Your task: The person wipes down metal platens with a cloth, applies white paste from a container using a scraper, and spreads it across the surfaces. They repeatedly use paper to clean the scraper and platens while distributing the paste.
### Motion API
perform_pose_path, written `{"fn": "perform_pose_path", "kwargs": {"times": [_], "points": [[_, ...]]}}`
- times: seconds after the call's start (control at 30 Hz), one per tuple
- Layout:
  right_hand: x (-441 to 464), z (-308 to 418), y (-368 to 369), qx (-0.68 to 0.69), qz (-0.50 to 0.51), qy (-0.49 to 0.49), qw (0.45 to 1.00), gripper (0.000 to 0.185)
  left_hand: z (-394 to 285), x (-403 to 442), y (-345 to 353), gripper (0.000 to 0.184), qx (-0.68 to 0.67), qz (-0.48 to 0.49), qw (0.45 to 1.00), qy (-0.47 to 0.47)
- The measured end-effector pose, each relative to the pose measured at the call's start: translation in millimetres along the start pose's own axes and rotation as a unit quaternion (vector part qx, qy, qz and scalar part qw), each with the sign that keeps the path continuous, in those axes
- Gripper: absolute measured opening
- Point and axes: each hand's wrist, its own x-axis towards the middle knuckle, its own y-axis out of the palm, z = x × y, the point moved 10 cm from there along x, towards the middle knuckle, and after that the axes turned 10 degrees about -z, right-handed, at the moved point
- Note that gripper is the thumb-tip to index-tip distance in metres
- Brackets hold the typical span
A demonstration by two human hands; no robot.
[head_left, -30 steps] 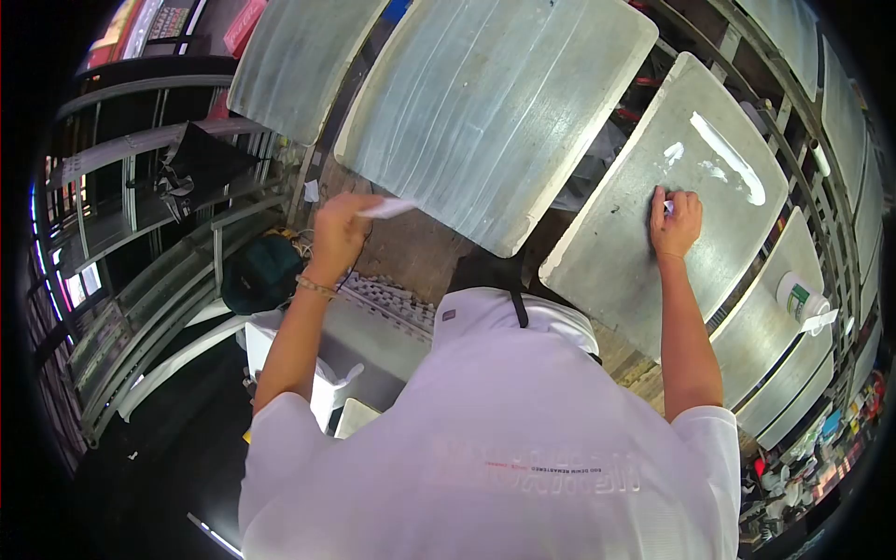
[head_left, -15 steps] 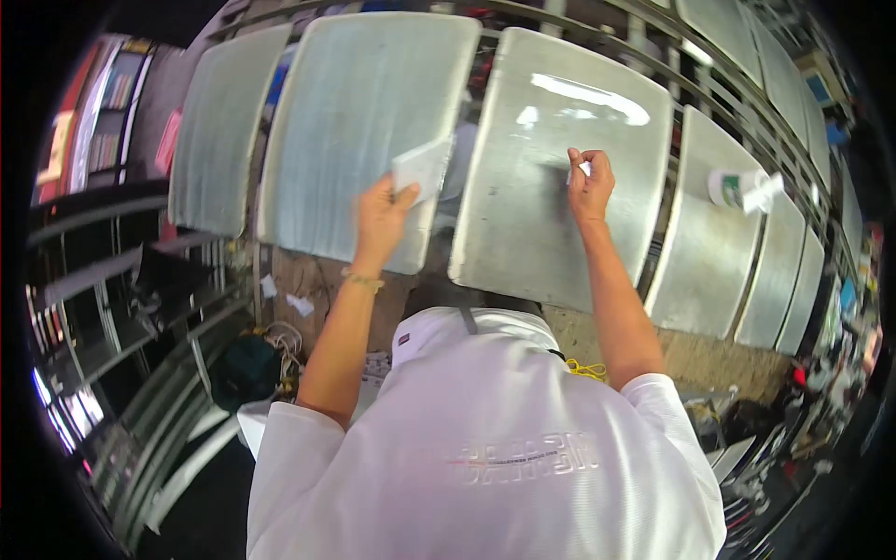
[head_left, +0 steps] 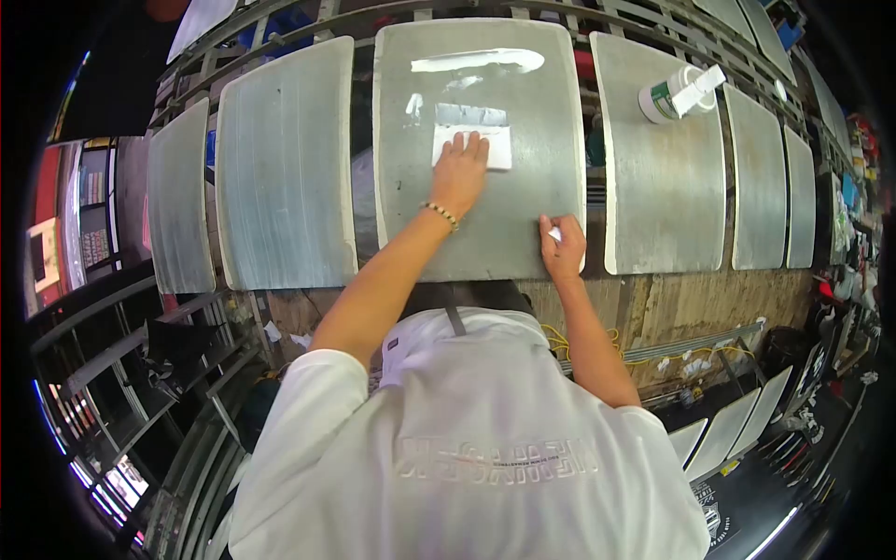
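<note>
My left hand (head_left: 459, 177) presses a flat white scraper (head_left: 495, 149) against the middle grey panel (head_left: 401, 224), its fingers lying over the card and the thumb hidden. Just above the scraper's edge is a smeared pale patch (head_left: 471, 114). Higher on the same panel runs a thick glossy white streak (head_left: 481, 62), with smaller dabs of the white stuff (head_left: 413, 105) beside it. Near the panel's lower right corner, my right hand (head_left: 564, 250) is closed around a small white object (head_left: 556, 233), mostly hidden by the fingers.
A white tub (head_left: 659, 101) with a green label lies tilted on the right panel (head_left: 663, 187), a white flat piece (head_left: 698, 91) at its mouth. More grey panels (head_left: 285, 168) stand in a row on both sides. Metal rails run behind; a yellow cord (head_left: 560, 341) hangs below.
My left hand has moved from the left panel's edge onto the middle panel and set the scraper down on it. My right hand has drawn back toward me. The view has turned.
</note>
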Motion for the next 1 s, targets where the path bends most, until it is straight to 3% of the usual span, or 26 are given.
{"fn": "perform_pose_path", "kwargs": {"times": [0.03, 0.1, 0.23, 0.3, 0.33, 0.37, 0.4, 0.43, 0.47, 0.53, 0.57, 0.63, 0.77, 0.9, 1.0], "points": [[-1, -1, 2, 0.002, 0.001, 0.003, 1.000, 0.025, -2, -10, -10, 0.040, 0.002, 0.003, 1.000, 0.000], [2, 0, 6, -0.018, -0.014, -0.001, 1.000, 0.026, -10, -43, -18, 0.041, 0.007, 0.115, 0.993, 0.028], [1, 3, 6, -0.020, -0.012, -0.014, 1.000, 0.026, -15, -93, -56, 0.044, -0.010, 0.079, 0.994, 0.069], [1, 1, 8, -0.026, -0.010, -0.014, 1.000, 0.026, 6, -86, -78, 0.043, -0.184, 0.115, 0.975, -0.043], [-1, -1, 10, -0.040, -0.006, -0.011, 0.999, 0.026, 15, -63, -111, 0.035, -0.244, 0.084, 0.957, -0.133], [-2, -1, 11, -0.037, -0.007, -0.012, 0.999, 0.026, 17, -56, -107, 0.035, -0.241, 0.082, 0.958, -0.133], [-1, 0, 11, -0.035, -0.010, -0.016, 0.999, 0.026, 45, -51, -99, 0.030, -0.385, 0.013, 0.877, -0.287], [-1, 0, 10, -0.034, -0.012, -0.022, 0.999, 0.026, 66, -57, -82, 0.025, -0.508, -0.058, 0.747, -0.425], [0, 0, 9, -0.033, -0.011, -0.024, 0.999, 0.026, 69, -56, -60, 0.025, -0.508, -0.060, 0.747, -0.425], [0, 1, 9, -0.026, -0.007, -0.023, 0.999, 0.026, 59, -63, 3, 0.032, -0.623, -0.032, 0.635, -0.456], [0, 1, 8, -0.029, -0.006, -0.023, 0.999, 0.026, 49, -61, 11, 0.032, -0.624, -0.030, 0.633, -0.456], [1, 1, 7, -0.003, -0.007, -0.014, 1.000, 0.025, 47, -71, 22, 0.040, -0.291, 0.084, 0.832, -0.465], [0, 4, 6, -0.010, -0.008, -0.027, 1.000, 0.024, 53, -82, 12, 0.040, -0.208, 0.067, 0.860, -0.461], [3, 1, 10, -0.013, 0.004, -0.020, 1.000, 0.023, 79, -104, -18, 0.040, -0.240, 0.095, 0.849, -0.462], [1, 1, 7, -0.003, -0.012, -0.014, 1.000, 0.024, 107, -136, -30, 0.042, -0.178, 0.109, 0.869, -0.449]]}}
